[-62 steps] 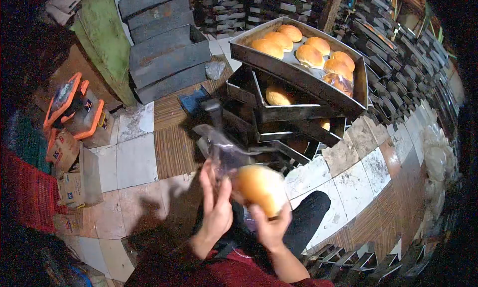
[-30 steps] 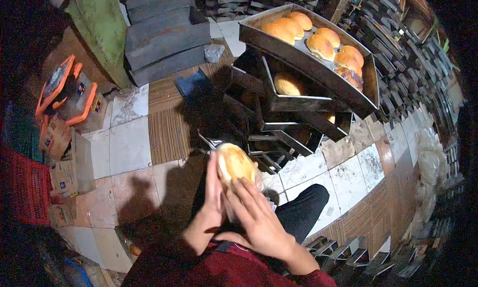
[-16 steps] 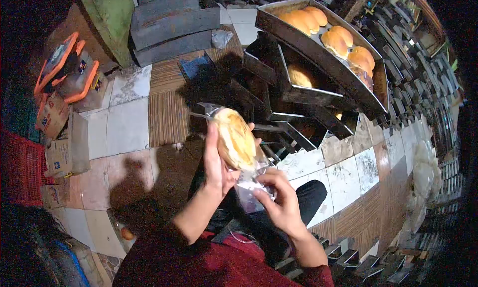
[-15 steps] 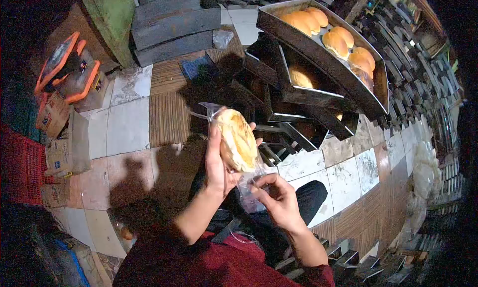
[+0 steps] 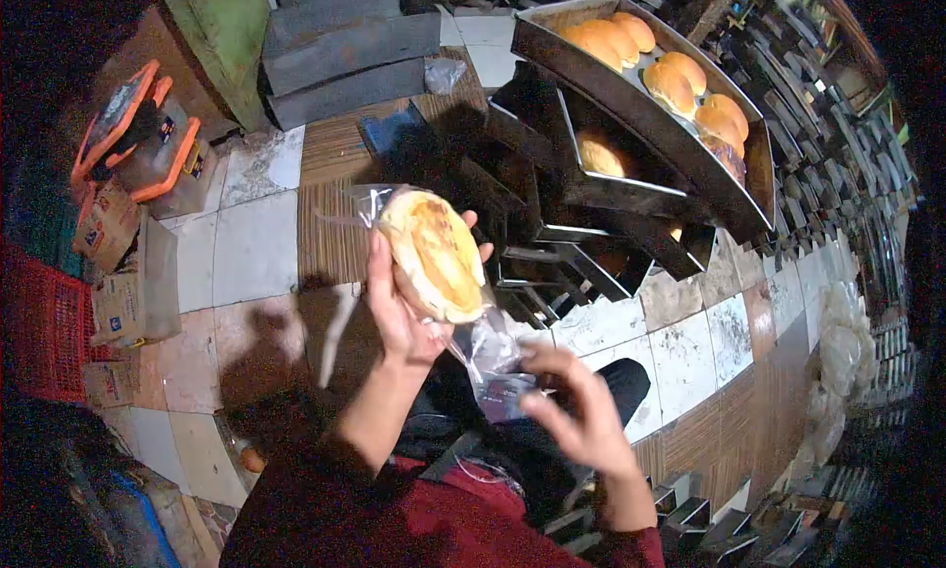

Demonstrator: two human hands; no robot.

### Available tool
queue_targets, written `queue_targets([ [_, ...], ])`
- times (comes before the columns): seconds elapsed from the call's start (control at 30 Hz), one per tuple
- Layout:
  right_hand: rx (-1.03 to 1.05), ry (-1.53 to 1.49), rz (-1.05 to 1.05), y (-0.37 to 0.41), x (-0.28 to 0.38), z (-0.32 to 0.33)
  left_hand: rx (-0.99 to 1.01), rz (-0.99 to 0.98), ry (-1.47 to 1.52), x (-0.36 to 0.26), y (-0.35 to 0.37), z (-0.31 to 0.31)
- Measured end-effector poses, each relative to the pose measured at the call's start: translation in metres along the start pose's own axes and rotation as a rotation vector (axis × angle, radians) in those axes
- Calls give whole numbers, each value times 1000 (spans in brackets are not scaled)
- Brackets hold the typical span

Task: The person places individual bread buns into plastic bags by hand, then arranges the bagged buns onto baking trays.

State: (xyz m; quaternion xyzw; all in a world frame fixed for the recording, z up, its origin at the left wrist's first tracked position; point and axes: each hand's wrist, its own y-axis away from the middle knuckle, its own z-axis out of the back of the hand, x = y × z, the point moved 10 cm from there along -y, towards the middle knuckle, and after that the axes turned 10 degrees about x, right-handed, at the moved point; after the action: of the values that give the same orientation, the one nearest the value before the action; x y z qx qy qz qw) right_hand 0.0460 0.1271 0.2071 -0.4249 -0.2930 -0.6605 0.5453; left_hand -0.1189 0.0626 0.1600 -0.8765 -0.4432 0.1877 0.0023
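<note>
In the head view, my left hand (image 5: 396, 317) is wrapped round a golden-brown bread bun (image 5: 434, 258), its flat browned side towards me. Clear plastic (image 5: 370, 203) sticks out past the bun's upper left. More of it, a thin clear plastic bag (image 5: 490, 356), hangs below the bun towards my lap. Beside this hanging plastic is my right hand (image 5: 581, 410), slightly blurred, its thumb and fingers apart. Whether its fingertips brush the plastic is hard to make out.
A metal tray (image 5: 641, 100) of several buns tops a crooked stack of dark trays at the upper right. Grey trays (image 5: 345, 51) are piled at the back. Left are orange-lidded boxes (image 5: 163, 164), cartons (image 5: 118, 307) and a red crate (image 5: 44, 322).
My left hand has shifted left and slightly up with the bun. My right hand has let go of the plastic, its fingers spreading and moving a little right and down.
</note>
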Motion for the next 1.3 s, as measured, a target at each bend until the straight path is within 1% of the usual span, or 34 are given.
queue_targets([
  [0.07, 85, -512, -146, -8, -39, -16, 83, -23, -3, 7, 4, -19],
  [0.1, 85, -498, -222, -7, -49, -21, 101, -12, 6, 9, 4, -23],
  [0.13, 85, -497, -219, -8, -46, -22, 121, -7, 13, 10, 3, -26],
  [0.2, -25, 44, 104, -13, 1, -7, 80, 0, 6, 9, 2, -22],
  [0.23, -50, 245, 323, -14, 22, -10, 36, 18, 1, 11, 3, -17],
  [0.27, 10, 376, 295, -13, 16, -17, 35, 20, -2, 10, 3, -16],
  [0.33, 50, 676, 200, -14, 6, -29, -67, 77, -50, 15, 4, -2],
  [0.37, 246, 509, 180, -12, 2, -43, -123, 63, -35, 16, 3, 7],
  [0.4, 441, 336, 161, -7, 5, -59, -120, 64, -36, 15, -1, 8],
  [0.47, 1335, 106, 271, 65, 51, -114, -389, -39, -42, -4, -2, 37],
  [0.5, 1335, 109, 275, 69, 51, -109, -366, -47, 1, -12, -8, 46],
  [0.53, 1141, 47, 262, 58, 51, -87, -332, -125, -10, -19, -12, 47],
  [0.57, 948, -19, 244, 46, 54, -61, -203, -23, 27, -10, -11, 37],
  [0.6, 598, 230, 123, 12, 37, -16, -73, 80, 64, 0, -2, 25],
  [0.63, 127, 164, 51, 4, 8, 26, -116, 221, 153, 29, 17, 18],
  [0.67, -47, 64, 170, -14, 0, 42, -155, 360, 241, 63, 44, 8],
  [0.7, -125, -201, 187, -24, -24, 45, 150, 690, -114, 104, 97, -4],
  [0.73, -193, -536, -40, -24, -52, 40, 455, 1000, -483, 136, 149, 0],
  [0.77, -179, -721, -88, -24, -69, 31, 980, 919, -422, 120, 163, -73],
  [0.8, -162, -908, -140, -23, -91, 17, 1490, 788, -337, 89, 188, -133],
  [0.83, -139, -995, -188, -18, -111, -6, 1477, 789, -336, 80, 179, -128],
  [0.87, -114, -1083, -232, -11, -127, -38, 1509, 915, -72, 59, 183, -126],
  [0.9, -103, -973, -348, -1, -142, -66, 1522, 1029, 198, 33, 190, -122],
  [0.93, -88, -859, -459, 11, -156, -96, 1461, 1036, 234, 30, 185, -75],
  [0.97, -51, -639, -505, 26, -172, -125, 1397, 1040, 272, 27, 182, -30],
  [1.0, -16, -418, -543, 40, -183, -144, 718, 853, -283, 32, 132, 15],
  [1.03, -52, -322, -462, 45, -178, -143, 17, 584, -752, -16, 109, 72],
  [1.07, -89, -227, -384, 49, -172, -139, -220, 406, -1127, -38, 100, 85],
  [1.1, -129, -222, -320, 50, -174, -136, -339, 295, -1429, -48, 106, 99],
  [1.13, -136, -226, -258, 45, -169, -129, -268, 162, -1625, -44, 115, 115],
  [1.2, -216, -602, -512, 40, -197, -125, -108, 323, -1619, -8, 121, 153],
  [1.23, -180, -564, -479, 28, -202, -121, -264, 442, -1630, -9, 115, 140],
  [1.27, -168, -572, -555, 19, -213, -124, -260, 440, -1624, -7, 110, 141],
  [1.3, -144, -484, -512, 8, -209, -120, -300, 513, -1590, -2, 107, 151],
])
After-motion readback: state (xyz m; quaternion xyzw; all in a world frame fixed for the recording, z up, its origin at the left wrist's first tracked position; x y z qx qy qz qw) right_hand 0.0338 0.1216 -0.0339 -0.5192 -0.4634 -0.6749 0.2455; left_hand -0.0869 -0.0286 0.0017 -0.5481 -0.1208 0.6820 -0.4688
